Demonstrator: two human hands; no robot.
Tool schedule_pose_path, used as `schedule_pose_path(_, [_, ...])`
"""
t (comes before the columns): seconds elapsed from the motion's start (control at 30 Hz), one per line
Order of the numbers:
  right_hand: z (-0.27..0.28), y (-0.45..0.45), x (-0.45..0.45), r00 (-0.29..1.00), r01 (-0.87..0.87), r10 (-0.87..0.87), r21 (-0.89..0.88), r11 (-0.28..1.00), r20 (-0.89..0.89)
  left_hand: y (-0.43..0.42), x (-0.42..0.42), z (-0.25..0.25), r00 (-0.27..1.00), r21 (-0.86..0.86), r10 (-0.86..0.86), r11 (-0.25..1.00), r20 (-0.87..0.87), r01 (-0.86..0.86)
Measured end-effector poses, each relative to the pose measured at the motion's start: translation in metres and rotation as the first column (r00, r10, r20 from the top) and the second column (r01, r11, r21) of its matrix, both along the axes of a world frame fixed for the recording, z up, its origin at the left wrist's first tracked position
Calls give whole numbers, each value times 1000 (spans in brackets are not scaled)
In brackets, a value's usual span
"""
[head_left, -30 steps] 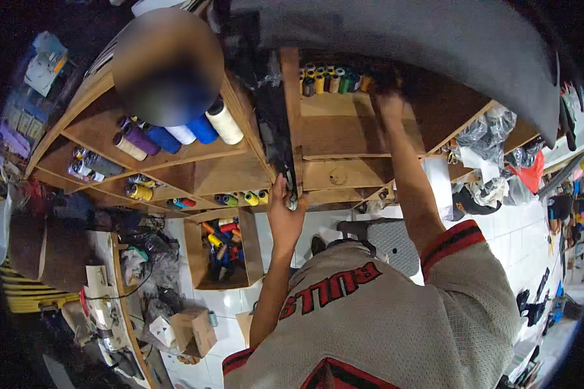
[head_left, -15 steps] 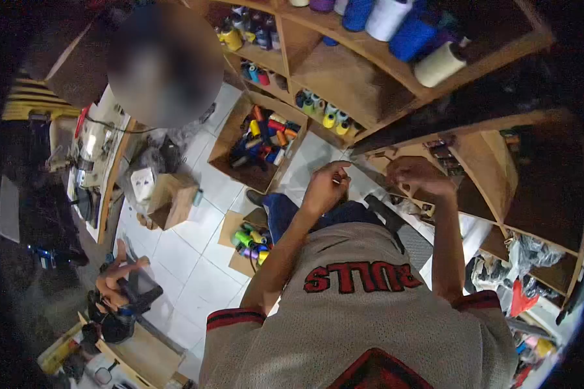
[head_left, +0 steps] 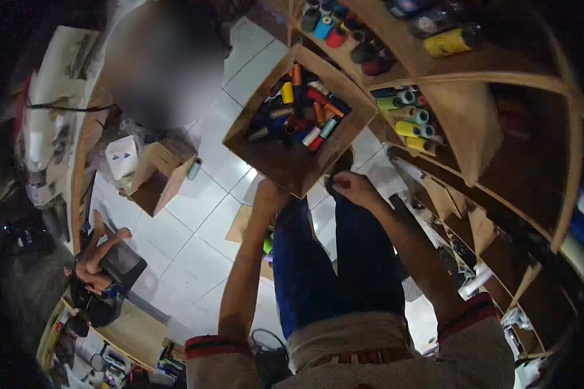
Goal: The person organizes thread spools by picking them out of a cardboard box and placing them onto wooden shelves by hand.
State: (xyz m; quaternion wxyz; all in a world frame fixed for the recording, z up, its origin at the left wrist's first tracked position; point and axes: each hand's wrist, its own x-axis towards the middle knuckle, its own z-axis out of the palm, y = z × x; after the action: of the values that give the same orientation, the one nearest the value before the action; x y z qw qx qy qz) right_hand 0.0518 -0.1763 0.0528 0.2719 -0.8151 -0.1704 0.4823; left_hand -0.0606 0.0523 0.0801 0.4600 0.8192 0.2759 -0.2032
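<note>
A cardboard box [head_left: 240, 139] holding several coloured thread spools [head_left: 298, 107] is in front of my legs, with an open top. My left hand [head_left: 272, 196] is at its near left edge; its fingers are hidden, and I cannot tell whether they grip the box. My right hand [head_left: 355, 188] is just right of the box's near corner, with curled fingers. Whatever the right fingertips hold, if anything, is too small to make out.
Wooden shelves [head_left: 474, 84] with thread cones [head_left: 412, 128] rise on the right. Left of the box, a smaller open carton [head_left: 169, 188] stands on the white tiled floor [head_left: 198, 227]. Another person [head_left: 165, 65] is at the upper left. A person's bare legs [head_left: 97, 253] show lower left.
My view has tipped forward and down, so the spool box appears larger and nearer. Both hands have lowered toward its near side, the left reaching its edge.
</note>
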Motion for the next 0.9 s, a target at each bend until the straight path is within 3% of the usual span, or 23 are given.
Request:
schedule_pose_path(0.03, [-36,15,12,995,12,-15,33,999,94,14,4,-38,985,-33,103,995,140,-99])
schedule_pose_path(0.1, [-112,39,42,958,19,-48,106,994,281,43,21,-119,979,60,-1,998,203,-11])
schedule_pose_path(0.17, [-192,60,79,945,194,-178,-33,980,273,64,54,-165,998,113,3,994,-56,3])
schedule_pose_path(0.2, [-224,67,102,907,151,-93,-111,982,410,68,57,-209,985,182,33,981,171,-64])
schedule_pose_path(0.23, [-254,76,123,850,113,7,-195,974,527,75,69,-245,999,210,-17,977,-34,24])
schedule_pose_path(0.3, [-296,91,159,870,103,-68,-45,994,489,84,73,-325,994,293,-109,950,3,103])
schedule_pose_path(0.37, [-385,97,186,791,183,-125,-37,982,599,81,88,-373,982,249,-91,960,-163,130])
schedule_pose_path(0.4, [-413,105,204,767,140,-80,-45,989,636,80,98,-390,967,231,-79,963,-242,137])
schedule_pose_path(0.47, [-453,115,223,725,44,20,-75,996,688,68,102,-400,968,259,-99,953,-229,159])
schedule_pose_path(0.57, [-457,135,235,834,149,-77,-88,985,546,50,101,-420,951,166,-103,974,-291,156])
schedule_pose_path(0.67, [-481,134,249,961,40,10,-175,984,275,33,79,-426,938,226,-270,921,-216,317])
schedule_pose_path(0.77, [-513,123,256,964,-192,199,-58,980,176,26,71,-438,890,219,-362,878,-279,425])
schedule_pose_path(0.87, [-490,132,232,837,-128,207,-187,974,506,25,52,-464,896,230,-329,887,-298,402])
schedule_pose_path(0.9, [-480,134,230,874,-165,256,-242,956,413,29,54,-460,896,211,-324,894,-304,395])
